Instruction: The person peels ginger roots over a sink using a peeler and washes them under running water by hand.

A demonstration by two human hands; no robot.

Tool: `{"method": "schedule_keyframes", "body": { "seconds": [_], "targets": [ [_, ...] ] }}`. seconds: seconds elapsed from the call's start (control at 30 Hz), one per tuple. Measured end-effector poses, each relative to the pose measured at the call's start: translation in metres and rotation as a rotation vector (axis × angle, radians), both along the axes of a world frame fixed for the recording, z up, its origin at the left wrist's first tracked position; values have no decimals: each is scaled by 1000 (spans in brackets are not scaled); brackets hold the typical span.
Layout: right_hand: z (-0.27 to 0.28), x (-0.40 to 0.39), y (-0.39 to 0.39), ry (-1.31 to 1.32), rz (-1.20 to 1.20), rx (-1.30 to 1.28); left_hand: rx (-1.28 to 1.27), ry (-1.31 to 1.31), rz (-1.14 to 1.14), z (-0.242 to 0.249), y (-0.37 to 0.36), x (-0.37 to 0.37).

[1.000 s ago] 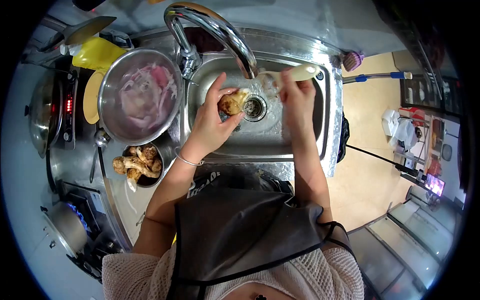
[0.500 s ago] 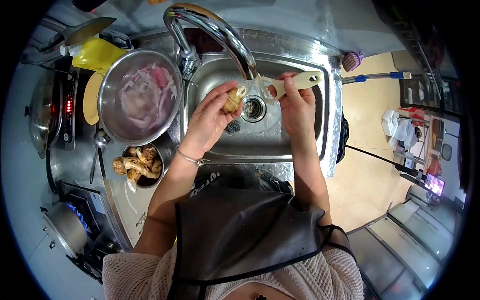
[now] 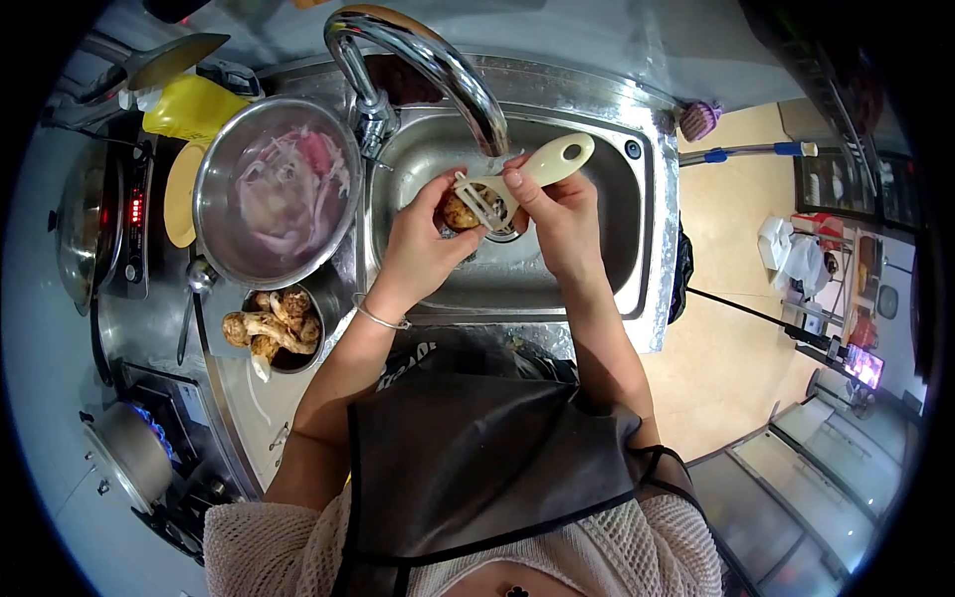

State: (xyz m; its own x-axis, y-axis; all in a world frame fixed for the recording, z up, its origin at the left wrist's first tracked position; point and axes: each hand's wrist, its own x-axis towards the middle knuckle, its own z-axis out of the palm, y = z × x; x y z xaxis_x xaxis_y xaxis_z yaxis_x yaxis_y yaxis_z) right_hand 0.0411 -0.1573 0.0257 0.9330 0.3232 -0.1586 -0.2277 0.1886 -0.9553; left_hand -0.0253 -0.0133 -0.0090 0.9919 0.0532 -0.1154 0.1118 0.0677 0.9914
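Over the sink, my left hand is closed around a brown mushroom. My right hand grips a pale cream peeler by its handle, which points up and right. The peeler's blade end lies over the mushroom, close against it; exact contact is hard to make out. Both hands are below the tip of the chrome faucet, and the drain behind them is partly hidden.
Left of the sink stands a metal bowl of pinkish, stringy food in water. Below it, a smaller container holds several mushrooms. A ladle lies on the counter. A pot sits over a blue flame at lower left.
My right hand has brought the peeler left and down from the faucet's stream onto the mushroom. My left hand has turned, and the mushroom sits slightly lower.
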Motion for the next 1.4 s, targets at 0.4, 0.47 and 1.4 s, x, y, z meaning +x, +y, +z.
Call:
{"method": "schedule_keyframes", "body": {
  "seconds": [0.4, 0.47, 1.4],
  "targets": [
    [-3, 2, -2, -17, -217, -96, -73, -9, 24, 2, 3, 1],
    [-25, 19, -12, -68, -470, -72, 41, -43, 22, 6, 7, 0],
    [-15, 0, 25, -282, 66, -422, -762, 313, -127, 5, -8, 22]
  ]
}}
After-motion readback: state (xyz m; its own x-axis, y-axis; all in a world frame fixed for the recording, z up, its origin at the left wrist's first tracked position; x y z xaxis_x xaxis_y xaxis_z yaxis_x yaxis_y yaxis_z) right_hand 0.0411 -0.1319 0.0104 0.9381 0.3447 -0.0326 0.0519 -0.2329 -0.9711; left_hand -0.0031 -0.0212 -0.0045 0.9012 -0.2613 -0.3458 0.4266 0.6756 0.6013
